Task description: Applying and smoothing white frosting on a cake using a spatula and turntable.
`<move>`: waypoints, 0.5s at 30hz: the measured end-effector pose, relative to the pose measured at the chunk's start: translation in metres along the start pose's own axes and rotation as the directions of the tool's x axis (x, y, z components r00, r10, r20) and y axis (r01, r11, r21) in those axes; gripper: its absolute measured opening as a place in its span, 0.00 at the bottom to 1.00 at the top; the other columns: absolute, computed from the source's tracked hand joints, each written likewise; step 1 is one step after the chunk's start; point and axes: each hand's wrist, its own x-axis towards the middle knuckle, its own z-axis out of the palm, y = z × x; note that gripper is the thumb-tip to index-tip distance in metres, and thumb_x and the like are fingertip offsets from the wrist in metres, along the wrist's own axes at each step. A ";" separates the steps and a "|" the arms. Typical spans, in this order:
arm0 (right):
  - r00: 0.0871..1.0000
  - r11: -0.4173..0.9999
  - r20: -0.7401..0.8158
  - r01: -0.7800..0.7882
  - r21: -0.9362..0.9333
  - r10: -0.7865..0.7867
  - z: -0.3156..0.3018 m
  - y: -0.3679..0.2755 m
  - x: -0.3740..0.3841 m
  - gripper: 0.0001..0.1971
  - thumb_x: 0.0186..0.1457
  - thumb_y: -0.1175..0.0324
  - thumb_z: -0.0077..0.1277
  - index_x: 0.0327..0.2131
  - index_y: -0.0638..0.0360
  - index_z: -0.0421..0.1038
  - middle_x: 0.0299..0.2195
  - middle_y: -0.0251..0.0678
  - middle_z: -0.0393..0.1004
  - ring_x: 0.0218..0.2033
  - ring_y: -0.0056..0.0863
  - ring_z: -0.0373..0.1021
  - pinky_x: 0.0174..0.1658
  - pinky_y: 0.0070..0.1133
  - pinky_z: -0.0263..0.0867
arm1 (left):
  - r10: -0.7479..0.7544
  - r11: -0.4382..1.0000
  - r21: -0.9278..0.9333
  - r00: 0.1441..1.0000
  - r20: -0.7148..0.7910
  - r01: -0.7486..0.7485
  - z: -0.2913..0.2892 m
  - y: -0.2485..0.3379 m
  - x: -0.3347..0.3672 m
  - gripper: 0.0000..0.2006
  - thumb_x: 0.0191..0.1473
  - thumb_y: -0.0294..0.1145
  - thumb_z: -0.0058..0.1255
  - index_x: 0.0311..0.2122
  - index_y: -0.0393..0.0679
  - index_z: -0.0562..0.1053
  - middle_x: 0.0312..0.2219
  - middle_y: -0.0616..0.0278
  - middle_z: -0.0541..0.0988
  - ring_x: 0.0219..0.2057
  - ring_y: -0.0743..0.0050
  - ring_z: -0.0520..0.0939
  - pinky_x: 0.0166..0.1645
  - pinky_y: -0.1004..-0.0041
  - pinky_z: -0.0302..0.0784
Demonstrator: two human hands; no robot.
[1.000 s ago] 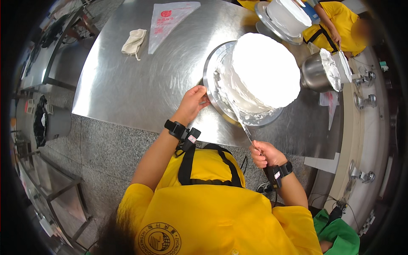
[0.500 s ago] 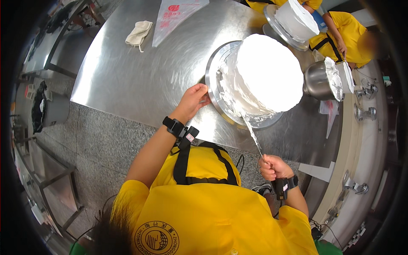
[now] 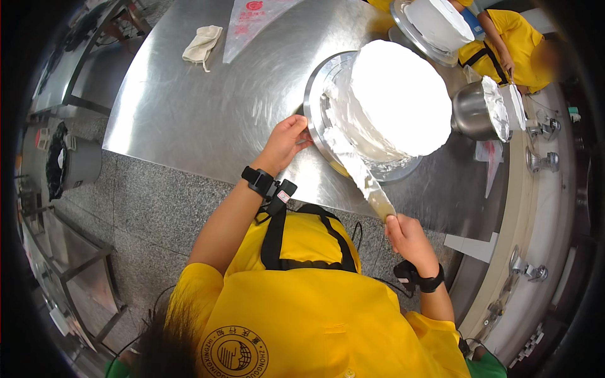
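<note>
A round cake coated in white cream [image 3: 401,99] stands on a metal cake turntable [image 3: 317,120], with cream smeared over the turntable's plate around its base. My left hand [image 3: 288,143] grips the turntable's left rim between thumb and fingers. In my right hand [image 3: 408,237] is an icing spatula [image 3: 378,200], its long flat blade streaked with white cream. The blade reaches up and left over the near edge of the turntable, close to the cake's lower side. Whether its tip touches the cake or the plate I cannot tell.
Right of the cake lies a steel mixing bowl [image 3: 471,112] with cream at its mouth. Another cream-coated cake [image 3: 439,25] stands on a turntable behind, near a co-worker in yellow [image 3: 513,47]. A cloth [image 3: 203,44] and a clear piping bag [image 3: 252,25] lie on the steel table [image 3: 189,107].
The spatula has turned so its flat face shows, and its blade has swung further left over the plate. My right hand has moved up slightly. My left hand stays at the rim.
</note>
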 end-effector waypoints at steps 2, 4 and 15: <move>0.851 0.822 -0.274 0.271 -0.501 -0.448 0.008 0.009 0.009 0.16 0.53 0.61 0.38 0.19 0.62 0.63 0.12 0.43 0.66 0.13 0.37 0.65 0.17 0.29 0.59 | 0.000 1.000 0.001 1.000 0.005 0.000 0.001 0.001 0.000 0.06 0.54 0.35 0.39 0.34 0.47 0.66 0.31 0.70 0.71 0.32 0.80 0.70 0.42 0.73 0.66; 0.866 0.745 -0.312 0.099 -0.660 -0.391 0.009 0.005 0.008 0.14 0.52 0.62 0.40 0.20 0.61 0.63 0.14 0.48 0.67 0.17 0.45 0.66 0.19 0.34 0.60 | 0.001 1.000 0.001 1.000 0.009 -0.001 0.001 0.001 -0.001 0.06 0.54 0.35 0.39 0.34 0.47 0.66 0.31 0.70 0.71 0.31 0.80 0.70 0.42 0.73 0.66; 0.846 0.672 -0.378 -0.032 -0.740 -0.376 0.003 0.005 -0.005 0.11 0.51 0.65 0.41 0.21 0.62 0.62 0.15 0.47 0.66 0.18 0.46 0.66 0.21 0.34 0.61 | -0.008 1.000 0.030 1.000 0.007 0.008 -0.001 -0.001 0.000 0.08 0.54 0.36 0.38 0.36 0.46 0.66 0.32 0.69 0.71 0.33 0.79 0.70 0.44 0.73 0.65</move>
